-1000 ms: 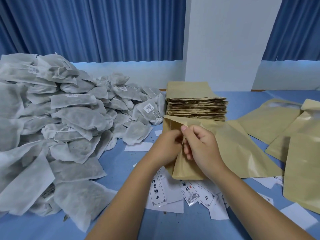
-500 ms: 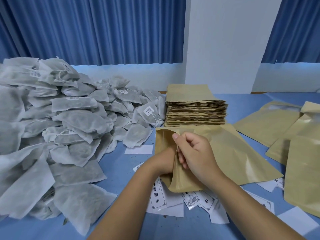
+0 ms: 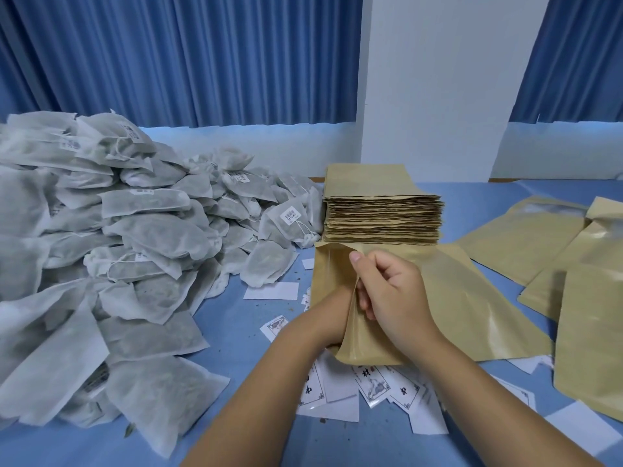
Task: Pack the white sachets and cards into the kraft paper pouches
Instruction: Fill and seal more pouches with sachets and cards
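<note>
A kraft paper pouch (image 3: 472, 305) with a clear film face lies in front of me, its mouth spread. My right hand (image 3: 391, 291) pinches the pouch's front edge between thumb and fingers. My left hand (image 3: 332, 318) is pushed inside the pouch mouth, so its fingers are hidden by the paper. A tall stack of flat kraft pouches (image 3: 381, 217) stands just behind. A big heap of white sachets (image 3: 111, 264) fills the left. Printed cards (image 3: 374, 389) lie scattered under my wrists.
More kraft pouches (image 3: 573, 264) lie spread at the right on the blue table (image 3: 236, 332). A white pillar (image 3: 438, 85) and blue curtains (image 3: 168, 55) stand behind the table. A blank white card (image 3: 271, 291) lies beside the sachet heap.
My left hand has slid deeper into the pouch, from pinching its edge to being hidden inside. The pouch mouth has spread wider. My right hand keeps its pinch.
</note>
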A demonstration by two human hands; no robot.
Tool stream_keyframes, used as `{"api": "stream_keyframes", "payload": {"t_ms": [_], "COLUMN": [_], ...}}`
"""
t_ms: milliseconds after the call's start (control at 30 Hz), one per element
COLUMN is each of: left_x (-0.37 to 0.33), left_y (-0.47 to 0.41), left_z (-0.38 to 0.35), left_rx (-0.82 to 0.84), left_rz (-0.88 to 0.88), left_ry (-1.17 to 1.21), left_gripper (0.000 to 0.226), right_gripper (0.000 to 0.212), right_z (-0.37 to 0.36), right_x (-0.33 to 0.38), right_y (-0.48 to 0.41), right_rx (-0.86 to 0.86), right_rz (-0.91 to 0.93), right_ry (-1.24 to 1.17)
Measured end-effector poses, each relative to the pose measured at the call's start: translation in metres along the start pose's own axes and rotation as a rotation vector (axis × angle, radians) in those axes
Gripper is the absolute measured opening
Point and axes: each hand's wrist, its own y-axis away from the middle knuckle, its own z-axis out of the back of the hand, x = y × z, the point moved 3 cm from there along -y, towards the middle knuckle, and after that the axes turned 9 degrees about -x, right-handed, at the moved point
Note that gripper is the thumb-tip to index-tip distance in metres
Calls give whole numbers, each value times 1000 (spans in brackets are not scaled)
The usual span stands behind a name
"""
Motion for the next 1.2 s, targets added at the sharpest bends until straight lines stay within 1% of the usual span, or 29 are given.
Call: {"api": "stream_keyframes", "payload": {"t_ms": [100,167,233,267,300,367,400,433,467,500,533,567,600,633,700,767,833,900,967,1000,1067,1133,1167,1200], "left_x": [-2,0,1,2,2,3,3,6,11,16,19,20,20,20,21,23,24,29,29,27,22,18,17,16], "left_y": [1,2,3,2,1,2,3,3,1,-2,-4,-5,-6,-6,-6,-5,-4,-5,-4,-3,0,0,0,-1], "left_z": [9,22,33,39,45,53,54,54,52,50,46,42,39,38,37,35,34,34,35,35,35,35,35,33], "left_rx": [73,72,-14,-133,-303,-647,-768,-826,-803,-707,-572,-441,-346,-307,-326,-341,-341,-340,-305,-268,-168,-120,-129,-148], "left_rz": [-47,-43,-6,-16,-47,-106,-98,-49,41,157,261,329,356,357,362,421,481,521,533,539,573,602,607,610], "left_ry": [-71,-76,82,160,175,34,-41,-57,-4,97,210,275,275,251,242,354,482,514,540,602,816,967,984,993], "left_gripper": [36,27,19,21,21,16,14,15,18,21,24,27,31,35,36,30,29,30,32,39,58,73,72,63], "right_gripper": [46,47,49,49,48,47,47,46,46,46,46,46,45,43,35,30,32,28,31,33,34,37,37,37], "right_z": [1,3,7,10,13,17,17,18,18,18,18,17,16,15,14,13,12,11,10,9,7,2,1,0], "right_x": [-2,-1,-1,-1,-1,-1,-1,-1,-2,-3,-4,-6,-8,-10,-11,-8,-7,-10,-13,-15,-16,-19,-20,-20], "right_y": [-2,-5,-8,-11,-13,-16,-17,-17,-18,-18,-18,-18,-19,-19,-18,-17,-16,-17,-16,-15,-13,-10,-9,-8], "right_rx": [19,12,-13,-33,-53,-88,-99,-104,-101,-93,-82,-70,-56,-42,-29,-13,31,41,71,101,179,276,313,327], "right_rz": [-4,14,35,35,34,33,32,30,28,23,13,2,2,26,124,239,338,347,319,318,330,327,333,345], "right_ry": [-7,-14,-18,-20,-22,-21,-20,-18,-15,-12,-5,11,51,118,301,466,594,704,776,804,870,942,961,960]}}
